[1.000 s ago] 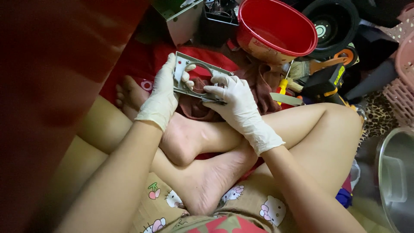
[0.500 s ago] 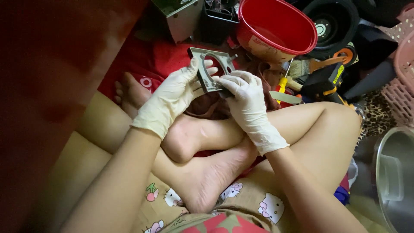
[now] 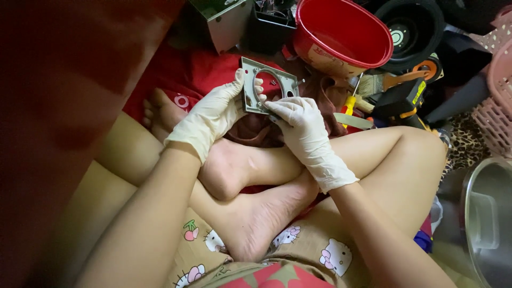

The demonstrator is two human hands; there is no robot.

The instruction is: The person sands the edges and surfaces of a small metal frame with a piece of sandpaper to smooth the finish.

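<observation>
The person sits cross-legged on the floor, both hands in pale gloves. The left hand (image 3: 213,114) has its grip closed on the left edge of a grey metal plate (image 3: 255,85) with a large round opening, thumb on the face and fingers behind. The right hand (image 3: 301,125) pinches the plate's lower right corner, its grip closed there too; whether it also holds a small tool I cannot tell. The plate is held tilted above the bare feet and a dark brownish cloth (image 3: 256,130), over a red cloth (image 3: 186,72).

Just behind the plate a red plastic tub (image 3: 341,34) leans on its side, crowding the space past the hands. To its right lie a yellow-handled screwdriver (image 3: 350,101), a brush, and a black round part (image 3: 408,29). A pink basket (image 3: 498,96) and a steel pot (image 3: 488,218) stand at the far right. A grey metal box (image 3: 224,21) sits at the top.
</observation>
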